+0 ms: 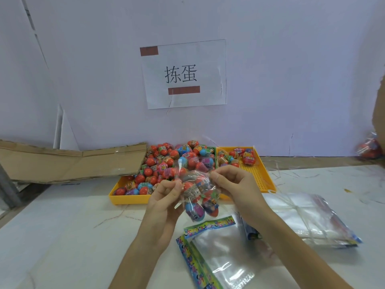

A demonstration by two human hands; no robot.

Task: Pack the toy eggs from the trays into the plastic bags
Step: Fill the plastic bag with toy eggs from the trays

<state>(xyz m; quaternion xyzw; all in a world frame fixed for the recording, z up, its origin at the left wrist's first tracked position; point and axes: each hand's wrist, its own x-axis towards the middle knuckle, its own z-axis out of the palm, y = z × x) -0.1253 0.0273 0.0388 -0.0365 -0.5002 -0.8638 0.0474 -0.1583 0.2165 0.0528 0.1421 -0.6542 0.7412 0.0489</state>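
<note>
Both hands — left hand (164, 195), right hand (231, 182) — pinch a crinkly clear bag (198, 192) of glossy eggs (192, 207) mid-frame, yellow trays (262, 176) behind.

Both hands raised together, left hand (164, 197) and right hand (233, 182) fingers apparently pinching.

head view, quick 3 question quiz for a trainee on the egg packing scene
1. True or false: both hands grip the small clear plastic bag of toy eggs.
2. Which yellow plastic tray holds more colourful toy eggs? A) the left yellow tray B) the right yellow tray
3. Fill in: the flat empty bag with the colourful printed border lies on the white table, directly ____ the held bag.

Key
1. True: the left hand and right hand pinch its top, lifted off the table.
2. A: it is heaped; the right one shows mostly bare mesh floor.
3. below
</note>
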